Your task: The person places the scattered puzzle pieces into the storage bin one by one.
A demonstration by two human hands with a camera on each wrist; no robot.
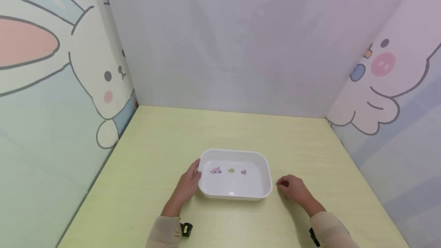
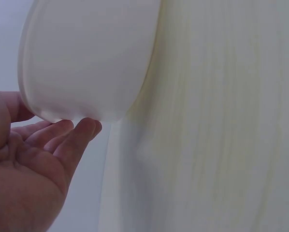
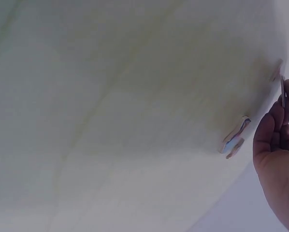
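A white rectangular basin [image 1: 234, 193] with rounded corners lies on the table in the head view. My left hand [image 1: 188, 182] grips its left end; in the left wrist view the fingertips [image 2: 84, 126] press the outside wall and the thumb is at the rim. Inside the basin lie three small colourful flat pieces: a pink one [image 1: 216, 170], a green one [image 1: 231, 170] and a smaller reddish one [image 1: 244, 172]. Right of the basin, my right hand [image 1: 292, 187] pinches a thin flat piece [image 3: 282, 92], seen edge-on, between thumb and fingers.
The right wrist view shows more small colourful pieces [image 3: 235, 137] on the table near the right hand, and another [image 3: 277, 70] just beyond its fingertips. The pale wooden table [image 1: 165, 133] is bounded by a plain back wall [image 1: 227, 49] and cartoon-printed side panels [image 1: 41, 156].
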